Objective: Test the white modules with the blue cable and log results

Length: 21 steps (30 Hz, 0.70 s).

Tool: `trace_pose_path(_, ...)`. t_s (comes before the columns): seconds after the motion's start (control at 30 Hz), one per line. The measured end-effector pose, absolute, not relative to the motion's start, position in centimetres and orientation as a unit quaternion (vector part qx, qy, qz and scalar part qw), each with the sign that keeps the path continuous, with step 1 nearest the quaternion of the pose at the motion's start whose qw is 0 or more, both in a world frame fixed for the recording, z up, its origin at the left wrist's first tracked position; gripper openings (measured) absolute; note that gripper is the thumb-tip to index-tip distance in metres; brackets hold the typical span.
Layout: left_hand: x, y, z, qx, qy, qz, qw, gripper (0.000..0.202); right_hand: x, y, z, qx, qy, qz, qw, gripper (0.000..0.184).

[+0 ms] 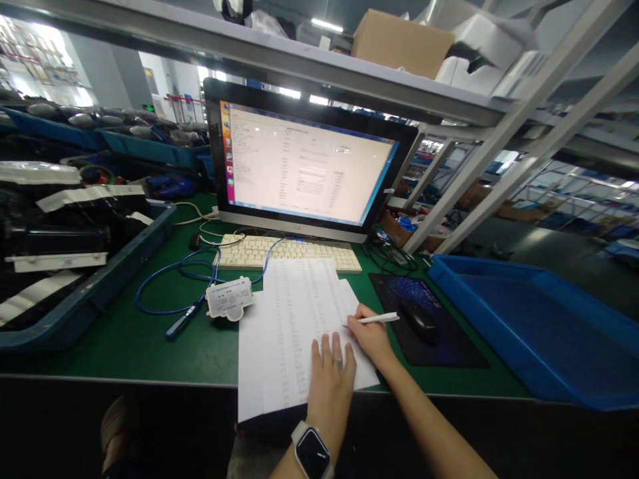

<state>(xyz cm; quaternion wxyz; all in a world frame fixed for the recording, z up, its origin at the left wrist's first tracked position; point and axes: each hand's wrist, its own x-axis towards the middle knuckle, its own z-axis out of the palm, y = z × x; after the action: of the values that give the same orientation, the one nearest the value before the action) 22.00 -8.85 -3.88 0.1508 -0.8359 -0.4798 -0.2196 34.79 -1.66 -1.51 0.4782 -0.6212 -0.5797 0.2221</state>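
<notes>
Printed paper sheets (279, 332) lie overlapping at the front edge of the green bench, their top reaching onto the keyboard. My left hand (332, 369) rests flat on them with its fingers spread, a watch on its wrist. In my right hand (369, 332) a white pen (377, 318) is gripped, its tip at the paper near the right side. Left of the sheets sits a white labelled plastic module (230, 299), with a blue cable (142, 283) looped beside it. The writing on the sheets is too small to read.
Behind the papers stand a white keyboard (249, 253) and a lit monitor (304, 159). A mouse (419, 321) is on a dark mouse pad (449, 349) at right, beside a blue tray (499, 346). Another blue bin (94, 313) with black parts stands at left. A shelf (299, 66) runs overhead.
</notes>
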Motion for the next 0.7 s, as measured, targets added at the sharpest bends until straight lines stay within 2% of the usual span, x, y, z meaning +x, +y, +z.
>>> trace_pose_path(0.17, 22.15, -8.99, -3.72, -0.842, -0.486, -0.188, 0.14, 0.037, 34.77, -1.73, -1.46, -0.624, -0.581, 0.215, 0.476, 0.022)
trace_pose_path(0.7, 22.08, -9.06, -3.55, -0.84, -0.484, -0.207, 0.134, 0.037, 34.68, -1.9, -1.12, -0.628, -0.577, 0.198, 0.484, 0.023)
